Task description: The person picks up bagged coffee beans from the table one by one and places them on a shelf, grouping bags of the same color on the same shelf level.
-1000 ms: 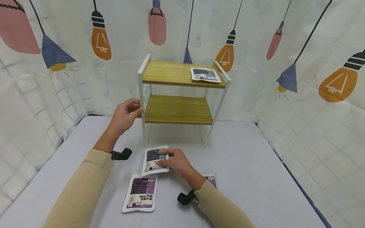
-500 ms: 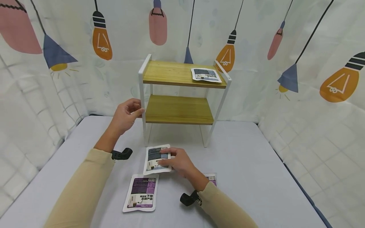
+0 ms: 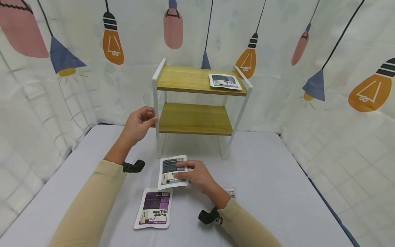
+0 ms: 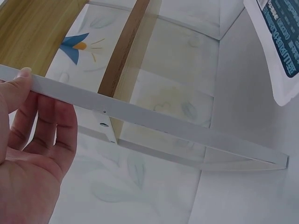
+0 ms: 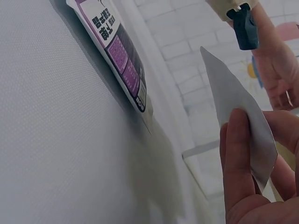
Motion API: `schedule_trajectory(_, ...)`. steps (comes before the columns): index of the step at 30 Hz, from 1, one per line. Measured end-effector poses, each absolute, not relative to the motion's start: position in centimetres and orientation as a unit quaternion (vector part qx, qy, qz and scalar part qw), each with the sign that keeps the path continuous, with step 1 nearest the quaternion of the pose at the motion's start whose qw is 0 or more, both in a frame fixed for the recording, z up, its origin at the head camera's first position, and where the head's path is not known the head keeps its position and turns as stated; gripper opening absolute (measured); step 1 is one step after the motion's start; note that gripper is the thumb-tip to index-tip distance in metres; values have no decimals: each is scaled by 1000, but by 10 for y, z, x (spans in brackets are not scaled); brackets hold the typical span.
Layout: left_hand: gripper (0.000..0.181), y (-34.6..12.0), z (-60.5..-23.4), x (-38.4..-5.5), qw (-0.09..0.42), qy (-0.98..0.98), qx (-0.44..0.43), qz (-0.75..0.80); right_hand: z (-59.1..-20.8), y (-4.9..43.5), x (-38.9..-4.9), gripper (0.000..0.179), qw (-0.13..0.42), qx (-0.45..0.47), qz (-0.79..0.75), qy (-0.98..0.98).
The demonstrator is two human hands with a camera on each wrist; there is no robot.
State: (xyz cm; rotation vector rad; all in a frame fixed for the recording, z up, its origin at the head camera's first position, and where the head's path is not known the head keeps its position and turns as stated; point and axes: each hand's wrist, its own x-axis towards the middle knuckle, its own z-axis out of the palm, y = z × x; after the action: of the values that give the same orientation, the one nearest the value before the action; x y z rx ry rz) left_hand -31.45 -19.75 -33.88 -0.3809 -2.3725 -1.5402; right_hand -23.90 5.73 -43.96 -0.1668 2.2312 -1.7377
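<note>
My left hand [image 3: 138, 125] pinches the white left upright [image 4: 154, 116] of a small two-tier shelf [image 3: 195, 118], with the thumb on one side and fingers on the other. In the head view my right hand [image 3: 199, 176] holds a white-edged flat pouch [image 3: 167, 168] with a dark blue label by its right edge. The right wrist view shows the pouch's plain back [image 5: 233, 93], tilted and raised off the table. A similar pouch with a purple label [image 3: 154, 209] lies on the table just in front of it.
Another blue-labelled pouch [image 3: 225, 81] lies on the right of the top board. A further purple pouch [image 3: 229, 192] is mostly hidden behind my right wrist. The white-covered table [image 3: 271, 171] meets patterned fabric walls [image 3: 135, 82] at the back and sides.
My right hand and the pouch in it have shifted slightly to the right. The left hand keeps its grip on the upright. The head view has turned a little to the left.
</note>
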Motion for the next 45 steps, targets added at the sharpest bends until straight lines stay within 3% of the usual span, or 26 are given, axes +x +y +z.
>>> schedule_trajectory(45,25,-197,-337,-312,143,-830,-132,-522,-388,76,-234,48,168,-101,-686,700)
